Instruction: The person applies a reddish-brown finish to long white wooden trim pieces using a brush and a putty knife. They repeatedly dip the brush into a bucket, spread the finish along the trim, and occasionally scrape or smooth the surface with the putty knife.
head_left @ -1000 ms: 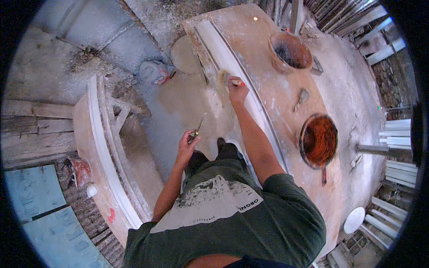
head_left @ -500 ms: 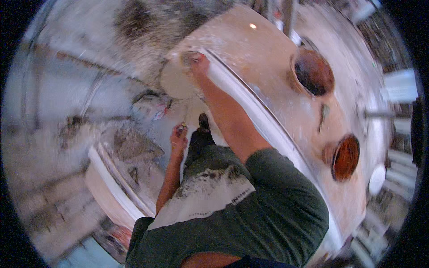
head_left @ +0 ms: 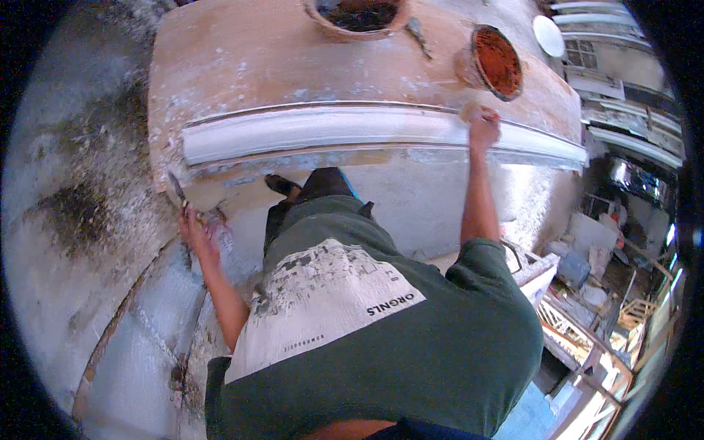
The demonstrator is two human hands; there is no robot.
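Note:
A long white moulding (head_left: 323, 126) lies along the near edge of a worn, white-spattered table (head_left: 220, 55). My right hand (head_left: 484, 130) is at the moulding's right part, closed on a small pale beige piece that looks like a sponge. Just beyond that hand stands a tilted-looking bucket (head_left: 463, 67) with reddish-brown contents. Off the table's near left corner, my left hand (head_left: 196, 231) grips a narrow-bladed knife (head_left: 177, 188), its blade pointing away from me. The fingers partly hide its handle.
A second round bucket (head_left: 357, 18) with dark contents stands at the table's far side. Beside it lies a small greenish-grey tool (head_left: 418, 37). White lengths of moulding (head_left: 634, 147) are stacked at the right. Cluttered boards and a wooden frame (head_left: 587, 345) stand at the lower right.
My view has turned, so the moulding now runs across it. My right hand has gone from one end of the moulding toward the other, near the reddish bucket. Both hands keep their hold.

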